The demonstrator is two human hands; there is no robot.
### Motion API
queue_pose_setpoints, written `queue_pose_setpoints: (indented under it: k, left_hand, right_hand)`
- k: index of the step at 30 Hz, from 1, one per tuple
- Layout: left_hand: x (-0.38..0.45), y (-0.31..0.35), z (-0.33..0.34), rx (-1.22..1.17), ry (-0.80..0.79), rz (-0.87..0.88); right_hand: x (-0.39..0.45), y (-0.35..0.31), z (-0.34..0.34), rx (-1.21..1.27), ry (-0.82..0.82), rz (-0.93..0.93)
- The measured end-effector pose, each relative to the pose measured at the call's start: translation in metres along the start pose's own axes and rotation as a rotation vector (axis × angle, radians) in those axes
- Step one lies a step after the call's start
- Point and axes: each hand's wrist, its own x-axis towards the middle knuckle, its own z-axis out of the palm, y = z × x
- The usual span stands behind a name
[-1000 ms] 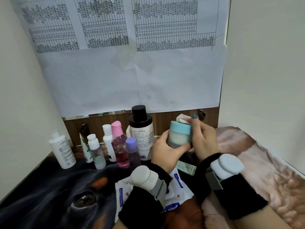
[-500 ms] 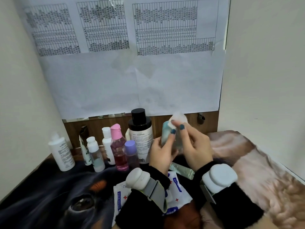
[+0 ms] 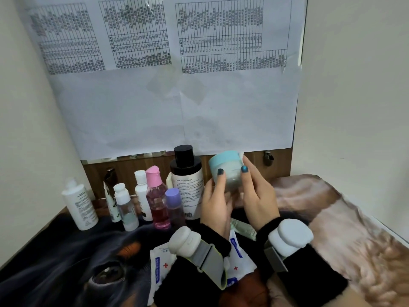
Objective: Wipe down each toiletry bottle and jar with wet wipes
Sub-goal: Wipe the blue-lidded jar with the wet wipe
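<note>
A frosted jar with a teal lid (image 3: 228,168) is held up between both hands, tilted with its lid up and to the left. My left hand (image 3: 215,201) grips its lower left side, thumb across the front. My right hand (image 3: 257,196) holds the right side, thumb on the front, pressing a white wet wipe (image 3: 241,155) against the jar's far side; only a corner of the wipe shows. To the left stand a big black-capped bottle (image 3: 187,180), a pink-capped bottle (image 3: 157,199), a purple-capped bottle (image 3: 174,207), and several white ones.
Wipe sachets (image 3: 236,258) with blue print and red crosses lie under my wrists, a green sachet (image 3: 243,228) beside them. A white pump bottle (image 3: 79,204) stands far left. The surface is a dog-print cloth (image 3: 66,262). Walls close in left, right and behind.
The jar has been turned in my hands, from upright a second ago, through edge-on, to tilted with its side facing me; both thumbs now lie on its front.
</note>
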Motion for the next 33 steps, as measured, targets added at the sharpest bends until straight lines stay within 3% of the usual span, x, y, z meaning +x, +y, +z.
queue_pose_setpoints:
  k: [7, 12, 19, 24, 26, 30, 33]
  left_hand:
    - [-0.003, 0.003, -0.002, 0.033, 0.003, 0.018]
    - [-0.001, 0.003, -0.003, 0.036, -0.014, -0.025]
    - [-0.003, 0.001, -0.004, -0.009, -0.005, -0.117]
    - [-0.002, 0.002, -0.003, -0.050, 0.000, -0.128]
    - [-0.002, 0.002, -0.002, -0.055, -0.014, -0.097]
    - [0.001, 0.002, -0.005, 0.029, -0.075, -0.017]
    - [0.000, 0.003, -0.005, 0.026, -0.065, -0.079]
  right_hand:
    - [-0.007, -0.010, 0.001, -0.021, -0.085, -0.267]
    - [0.000, 0.002, -0.002, 0.033, 0.013, -0.013]
    - [-0.004, -0.010, 0.002, 0.020, -0.077, -0.188]
    - [0.004, 0.003, 0.001, 0.055, 0.002, 0.111]
    - [0.005, 0.003, 0.001, 0.073, 0.004, 0.141]
    - [0.003, -0.005, -0.003, 0.097, -0.017, -0.017]
    - [0.000, -0.009, -0.004, 0.021, -0.058, -0.156]
